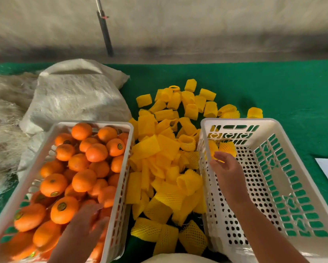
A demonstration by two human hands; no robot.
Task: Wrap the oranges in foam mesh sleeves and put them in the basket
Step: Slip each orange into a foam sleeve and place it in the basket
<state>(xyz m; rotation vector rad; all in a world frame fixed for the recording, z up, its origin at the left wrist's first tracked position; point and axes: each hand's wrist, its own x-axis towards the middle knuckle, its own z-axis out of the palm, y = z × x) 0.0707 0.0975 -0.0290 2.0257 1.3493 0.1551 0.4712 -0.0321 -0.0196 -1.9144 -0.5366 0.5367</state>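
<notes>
Oranges [79,168]: firm, round, palm-cup them. Left hand [85,223] rests spread on them at 7 o'clock; right hand [225,168] relaxed, empty, above wrapped orange [228,147].

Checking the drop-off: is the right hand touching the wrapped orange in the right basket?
Cannot tell: in the head view the right hand overlaps the wrapped orange.

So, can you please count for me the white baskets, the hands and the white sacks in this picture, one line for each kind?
White baskets: 2, the left basket and the right basket
Hands: 2, the left hand and the right hand
White sack: 1
Total: 5
</notes>
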